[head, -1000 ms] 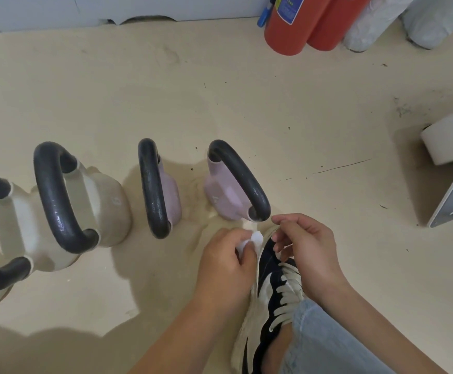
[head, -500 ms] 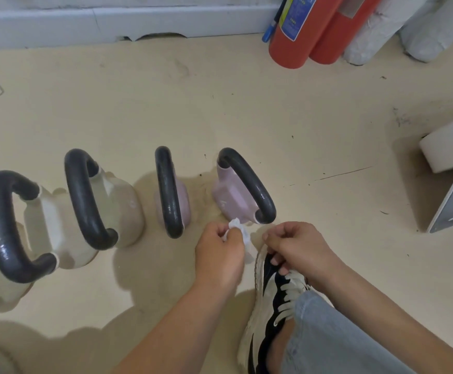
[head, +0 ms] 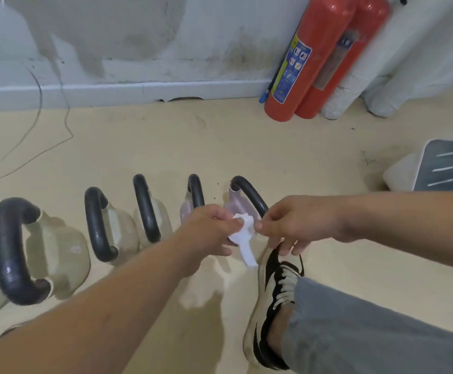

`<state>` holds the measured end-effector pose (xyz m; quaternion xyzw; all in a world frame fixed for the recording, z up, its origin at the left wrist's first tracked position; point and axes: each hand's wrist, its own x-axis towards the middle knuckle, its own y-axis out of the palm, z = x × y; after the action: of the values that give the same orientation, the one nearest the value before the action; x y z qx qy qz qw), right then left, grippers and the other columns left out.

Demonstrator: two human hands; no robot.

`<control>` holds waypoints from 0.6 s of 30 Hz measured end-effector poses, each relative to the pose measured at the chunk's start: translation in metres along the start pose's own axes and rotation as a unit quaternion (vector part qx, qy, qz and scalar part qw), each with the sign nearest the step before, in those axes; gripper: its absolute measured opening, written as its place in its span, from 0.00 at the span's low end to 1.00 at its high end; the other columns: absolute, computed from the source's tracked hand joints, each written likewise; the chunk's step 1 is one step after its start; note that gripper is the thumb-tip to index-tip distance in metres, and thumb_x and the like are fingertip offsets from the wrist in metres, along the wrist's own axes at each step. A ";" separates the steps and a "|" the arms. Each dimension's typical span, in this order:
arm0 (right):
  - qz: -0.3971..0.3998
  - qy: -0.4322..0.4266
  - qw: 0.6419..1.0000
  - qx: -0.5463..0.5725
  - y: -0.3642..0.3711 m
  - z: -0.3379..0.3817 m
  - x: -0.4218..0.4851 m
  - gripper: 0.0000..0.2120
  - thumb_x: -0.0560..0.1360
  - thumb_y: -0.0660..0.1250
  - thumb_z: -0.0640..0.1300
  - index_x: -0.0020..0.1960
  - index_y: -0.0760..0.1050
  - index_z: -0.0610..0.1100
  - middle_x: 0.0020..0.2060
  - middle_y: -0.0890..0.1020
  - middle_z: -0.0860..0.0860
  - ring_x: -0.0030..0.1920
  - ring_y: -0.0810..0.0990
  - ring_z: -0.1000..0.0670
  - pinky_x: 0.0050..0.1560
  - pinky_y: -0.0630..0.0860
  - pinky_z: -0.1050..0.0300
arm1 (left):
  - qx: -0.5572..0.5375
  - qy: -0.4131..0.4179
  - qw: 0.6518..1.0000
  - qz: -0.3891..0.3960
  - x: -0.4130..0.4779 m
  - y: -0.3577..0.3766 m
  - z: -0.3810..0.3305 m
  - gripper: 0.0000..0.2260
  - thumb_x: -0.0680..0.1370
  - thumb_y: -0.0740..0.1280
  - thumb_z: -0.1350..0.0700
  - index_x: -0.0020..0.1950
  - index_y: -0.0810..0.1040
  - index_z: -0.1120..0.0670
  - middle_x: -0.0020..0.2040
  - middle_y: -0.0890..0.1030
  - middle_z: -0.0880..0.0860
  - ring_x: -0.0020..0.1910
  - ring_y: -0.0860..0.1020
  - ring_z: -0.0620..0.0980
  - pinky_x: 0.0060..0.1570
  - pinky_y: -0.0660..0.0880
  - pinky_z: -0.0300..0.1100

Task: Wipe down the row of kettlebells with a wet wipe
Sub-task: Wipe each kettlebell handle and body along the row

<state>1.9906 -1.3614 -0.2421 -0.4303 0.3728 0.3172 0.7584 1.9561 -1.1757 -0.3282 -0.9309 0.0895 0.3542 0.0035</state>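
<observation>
A row of kettlebells with black handles stands on the beige floor. The rightmost is a small lilac kettlebell (head: 234, 202), with a second lilac kettlebell (head: 189, 209) beside it. Left of those stand three cream kettlebells (head: 117, 230), the largest (head: 55, 255) nearest me. A crumpled white wet wipe (head: 243, 236) hangs between both hands, just in front of the rightmost kettlebell. My left hand (head: 209, 228) pinches its left side. My right hand (head: 292, 222) pinches its right edge with fingertips.
Two red fire extinguishers (head: 295, 66) lean against the stained white wall at the back right, with wrapped white rolls (head: 346, 95) beside them. A grey-and-white slotted object (head: 441, 168) lies at the right. My black-and-white shoe (head: 271, 300) and jeans leg sit below the hands. A thin cable (head: 39, 112) trails left.
The view has tilted up, showing the wall and more kettlebells. Both hands have risen from near the shoe and drawn the wipe out between them.
</observation>
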 end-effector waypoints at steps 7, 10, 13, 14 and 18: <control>-0.041 -0.076 0.969 0.233 0.036 0.058 0.045 0.08 0.82 0.71 0.45 0.55 0.78 0.40 0.36 0.86 0.48 0.31 0.84 0.53 0.31 0.77 0.63 | -0.033 0.033 0.998 -0.041 -0.019 -0.052 -0.026 0.06 0.77 0.71 0.61 0.54 0.83 0.56 0.47 0.88 0.58 0.44 0.87 0.56 0.53 0.84 0.54; -0.017 -0.103 0.924 0.369 0.051 0.061 0.059 0.04 0.80 0.72 0.41 0.50 0.78 0.41 0.46 0.89 0.44 0.43 0.88 0.48 0.40 0.82 0.57 | -0.027 0.054 0.998 -0.036 -0.023 -0.064 -0.031 0.08 0.78 0.66 0.65 0.44 0.85 0.57 0.41 0.87 0.64 0.40 0.86 0.53 0.44 0.82 0.45; -0.020 -0.129 0.894 0.428 0.051 0.060 0.070 0.08 0.75 0.72 0.39 0.40 0.74 0.45 0.48 0.87 0.46 0.51 0.87 0.45 0.58 0.82 0.46 | -0.064 0.050 0.996 -0.042 -0.018 -0.071 -0.031 0.05 0.80 0.66 0.64 0.51 0.82 0.60 0.49 0.85 0.68 0.48 0.86 0.63 0.54 0.82 0.56; -0.030 -0.135 0.887 0.441 0.048 0.060 0.072 0.10 0.74 0.71 0.39 0.39 0.71 0.46 0.45 0.86 0.47 0.49 0.86 0.45 0.55 0.82 0.48 | -0.086 0.047 0.994 -0.050 -0.015 -0.074 -0.031 0.05 0.80 0.67 0.63 0.54 0.81 0.61 0.52 0.85 0.67 0.49 0.86 0.62 0.55 0.82 0.56; -0.010 -0.158 0.862 0.481 0.040 0.057 0.073 0.15 0.81 0.65 0.34 0.39 0.67 0.44 0.36 0.80 0.45 0.31 0.82 0.49 0.29 0.77 0.61 | -0.143 0.043 0.987 -0.054 -0.004 -0.084 -0.033 0.10 0.81 0.68 0.59 0.61 0.79 0.60 0.56 0.86 0.61 0.55 0.86 0.58 0.60 0.81 0.54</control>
<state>2.0134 -1.2818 -0.2994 0.0401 0.3496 0.1552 0.9231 1.9888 -1.0943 -0.3055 -0.9397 -0.0122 0.3222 -0.1141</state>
